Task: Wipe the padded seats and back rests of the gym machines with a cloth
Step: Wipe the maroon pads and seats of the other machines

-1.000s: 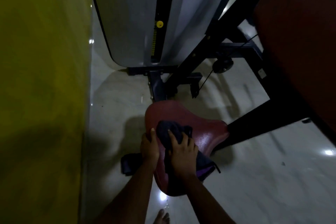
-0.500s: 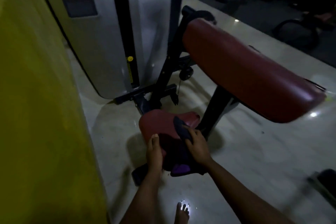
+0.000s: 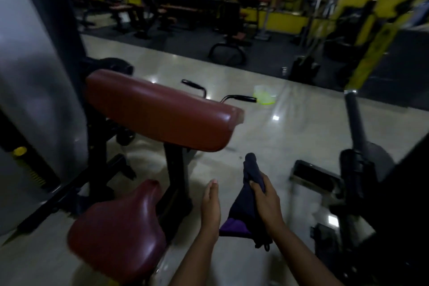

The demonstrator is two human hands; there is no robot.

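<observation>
**Cloth in the air, off both pads: snag and missed-patch risk**

The right hand [image 3: 267, 202] has its fingers curled tight round a bunched dark navy cloth [image 3: 246, 210] with a purple corner. The left hand [image 3: 210, 206] is flat with straight fingers and holds nothing. It sits just beside the cloth; contact cannot be told. The cloth hangs in the air, right of the maroon saddle-shaped padded seat [image 3: 118, 227] and below the near end of the long maroon padded rest [image 3: 160, 111], touching neither.

Risks, judged:
- The cloth is wadded into a roll, so a pass likely covers a thin strip and leaves patches.
- A thin dark cord [image 3: 262, 242] dangles off its lower end and could catch on the black steel frame [image 3: 174, 176] under the rest or on the curved black handles [image 3: 239, 98].
- The near corner of the rest looks chipped or torn, and fabric dragged over it could snag.
- The glossy pale tiled floor [image 3: 278, 137] looks slick, so a lean-in could slip.
- Dim light makes dirt hard to spot.

Hidden or unclear:
- Everything is motion-blurred.
- The far end of the rest runs behind the grey metal weight-stack cover [image 3: 34, 100], and its underside is unseen.
- The right fingertips are buried in the cloth and the left thumb is out of sight.
- The yellow-green object [image 3: 263, 96] on the floor is too smeared to name.
- The black machine [image 3: 362, 169] at right is cropped by the edge.
- It cannot be told whether either pad is already wiped.
</observation>
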